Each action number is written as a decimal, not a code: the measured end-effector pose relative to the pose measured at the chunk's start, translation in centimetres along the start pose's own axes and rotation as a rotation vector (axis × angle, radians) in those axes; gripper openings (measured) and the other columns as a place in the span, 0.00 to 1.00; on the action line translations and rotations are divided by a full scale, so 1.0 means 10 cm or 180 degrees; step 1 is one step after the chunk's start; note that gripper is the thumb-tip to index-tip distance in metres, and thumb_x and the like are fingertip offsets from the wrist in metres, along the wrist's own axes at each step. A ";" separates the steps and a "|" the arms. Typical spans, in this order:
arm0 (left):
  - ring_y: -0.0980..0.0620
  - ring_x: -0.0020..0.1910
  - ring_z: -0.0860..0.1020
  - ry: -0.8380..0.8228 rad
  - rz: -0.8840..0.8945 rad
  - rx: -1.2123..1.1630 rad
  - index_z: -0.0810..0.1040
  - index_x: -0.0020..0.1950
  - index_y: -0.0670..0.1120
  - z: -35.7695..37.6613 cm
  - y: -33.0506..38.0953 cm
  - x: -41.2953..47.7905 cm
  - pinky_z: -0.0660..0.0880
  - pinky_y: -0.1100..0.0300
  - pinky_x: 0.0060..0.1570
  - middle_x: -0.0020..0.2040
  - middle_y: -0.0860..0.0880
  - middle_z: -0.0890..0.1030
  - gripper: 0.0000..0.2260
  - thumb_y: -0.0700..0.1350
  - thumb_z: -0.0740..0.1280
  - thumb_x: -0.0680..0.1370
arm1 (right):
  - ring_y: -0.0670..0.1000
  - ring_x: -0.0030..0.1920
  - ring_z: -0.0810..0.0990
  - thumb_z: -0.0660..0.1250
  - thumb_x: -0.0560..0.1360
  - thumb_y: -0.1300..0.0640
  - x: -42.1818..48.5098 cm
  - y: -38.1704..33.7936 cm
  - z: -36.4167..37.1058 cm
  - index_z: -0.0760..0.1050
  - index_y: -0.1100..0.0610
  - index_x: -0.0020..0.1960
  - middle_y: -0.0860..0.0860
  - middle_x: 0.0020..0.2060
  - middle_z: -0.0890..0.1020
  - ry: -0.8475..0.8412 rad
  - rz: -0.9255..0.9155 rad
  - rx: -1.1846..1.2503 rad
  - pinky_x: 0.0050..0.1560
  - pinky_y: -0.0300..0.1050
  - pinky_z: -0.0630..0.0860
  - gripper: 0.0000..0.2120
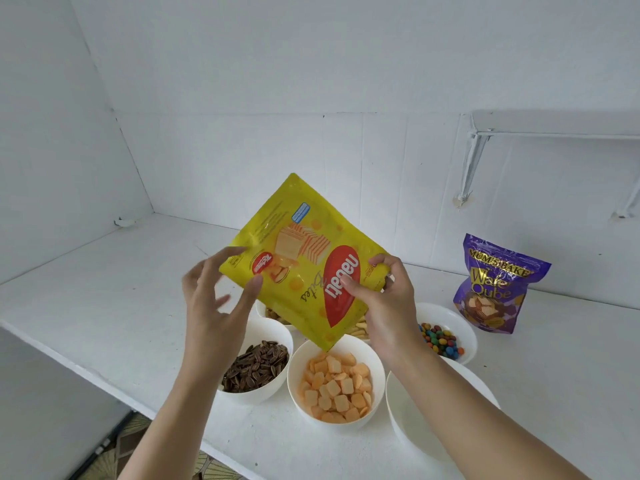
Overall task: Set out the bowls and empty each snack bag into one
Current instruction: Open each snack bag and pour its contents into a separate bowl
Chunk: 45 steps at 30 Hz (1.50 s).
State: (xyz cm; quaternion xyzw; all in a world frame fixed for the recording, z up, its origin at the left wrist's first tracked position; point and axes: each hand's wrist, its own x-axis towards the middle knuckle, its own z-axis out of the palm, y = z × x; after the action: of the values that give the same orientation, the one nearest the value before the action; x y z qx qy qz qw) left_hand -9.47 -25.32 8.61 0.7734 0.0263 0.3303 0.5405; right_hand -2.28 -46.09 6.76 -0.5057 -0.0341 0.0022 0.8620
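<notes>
White counter [104, 306] runs along white walls, with a shelf [554, 124] up at the right; above it, a yellow bag [311, 258] hangs tilted with its print upside down, its lowest corner just over a bowl of orange wafer bites [341, 424]. The right hand [384, 303] grips the bag's right edge, thumb across the front and fingers curled behind; the left hand [211, 306] is spread and slightly blurred, fingers straight and apart, its thumb tip [254, 284] against the bag's lower left face, closing on nothing. Left of the wafer bowl stands a bowl of striped seeds [249, 396]; to the right, an empty bowl [408, 410] lies partly under the right forearm; behind that, a bowl of coloured candies [446, 320]; two more bowls are mostly hidden behind the bag. A purple bag [495, 289] stands upright near the wall, just beside the candy bowl.
</notes>
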 end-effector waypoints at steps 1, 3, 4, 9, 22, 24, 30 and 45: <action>0.50 0.68 0.76 -0.0121 -0.0133 -0.0275 0.75 0.61 0.69 0.04 0.00 -0.05 0.76 0.54 0.61 0.67 0.58 0.70 0.16 0.55 0.70 0.76 | 0.61 0.56 0.85 0.79 0.68 0.67 0.00 0.01 0.01 0.74 0.51 0.51 0.57 0.55 0.85 -0.0015 0.0001 0.0049 0.52 0.71 0.80 0.20; 0.48 0.62 0.82 -0.0480 -0.0299 -0.0856 0.73 0.66 0.62 0.14 -0.02 -0.15 0.81 0.55 0.54 0.68 0.56 0.75 0.16 0.49 0.67 0.80 | 0.60 0.56 0.85 0.79 0.68 0.67 -0.01 0.03 0.04 0.73 0.52 0.53 0.56 0.55 0.85 -0.0055 -0.0011 0.0065 0.53 0.70 0.81 0.21; 0.46 0.60 0.83 -0.0658 -0.0317 -0.1064 0.72 0.68 0.58 0.19 -0.03 -0.19 0.83 0.54 0.52 0.68 0.53 0.76 0.15 0.46 0.65 0.82 | 0.60 0.56 0.85 0.79 0.68 0.66 -0.03 0.05 0.06 0.73 0.53 0.53 0.56 0.55 0.85 -0.0080 -0.0017 0.0032 0.53 0.69 0.81 0.21; 0.38 0.60 0.81 -0.0782 -0.0404 -0.1308 0.67 0.66 0.53 0.35 -0.06 -0.22 0.83 0.48 0.48 0.71 0.44 0.74 0.12 0.43 0.63 0.84 | 0.58 0.58 0.84 0.78 0.70 0.65 -0.09 0.15 0.08 0.69 0.54 0.54 0.56 0.57 0.83 -0.0205 -0.0083 0.0014 0.56 0.68 0.80 0.21; 0.40 0.72 0.73 -0.1255 0.0083 -0.1422 0.69 0.60 0.50 0.49 0.02 0.07 0.82 0.46 0.55 0.71 0.42 0.71 0.10 0.38 0.64 0.83 | 0.55 0.64 0.78 0.78 0.72 0.60 -0.07 0.22 0.08 0.71 0.49 0.50 0.52 0.60 0.80 -0.0504 -0.0509 -0.0724 0.59 0.58 0.82 0.17; 0.41 0.71 0.73 -0.1295 0.0110 -0.1430 0.68 0.61 0.50 0.53 0.01 0.05 0.82 0.47 0.55 0.71 0.42 0.71 0.10 0.38 0.63 0.84 | 0.55 0.63 0.79 0.78 0.72 0.60 -0.05 0.24 0.05 0.72 0.51 0.51 0.53 0.59 0.80 -0.0490 -0.0512 -0.0783 0.58 0.58 0.82 0.16; 0.43 0.71 0.75 -0.1260 0.0060 -0.1425 0.70 0.62 0.48 0.54 -0.04 0.09 0.84 0.44 0.51 0.71 0.45 0.72 0.12 0.37 0.66 0.81 | 0.53 0.64 0.78 0.79 0.71 0.60 0.02 0.16 -0.02 0.72 0.52 0.51 0.51 0.60 0.79 -0.0492 -0.0654 -0.0943 0.56 0.61 0.82 0.17; 0.52 0.61 0.82 -0.1626 -0.0021 -0.0693 0.77 0.64 0.53 0.51 -0.28 0.06 0.85 0.49 0.50 0.62 0.64 0.80 0.19 0.39 0.74 0.76 | 0.42 0.60 0.77 0.84 0.63 0.59 0.07 0.23 -0.16 0.74 0.49 0.52 0.42 0.56 0.79 -0.0160 -0.0764 -0.1770 0.53 0.38 0.80 0.25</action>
State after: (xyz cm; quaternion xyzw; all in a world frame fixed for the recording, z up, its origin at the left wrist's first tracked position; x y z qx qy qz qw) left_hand -5.37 -28.14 5.53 0.7688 -0.1440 0.1237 0.6106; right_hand -1.43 -46.32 4.02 -0.7144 -0.1142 -0.0965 0.6835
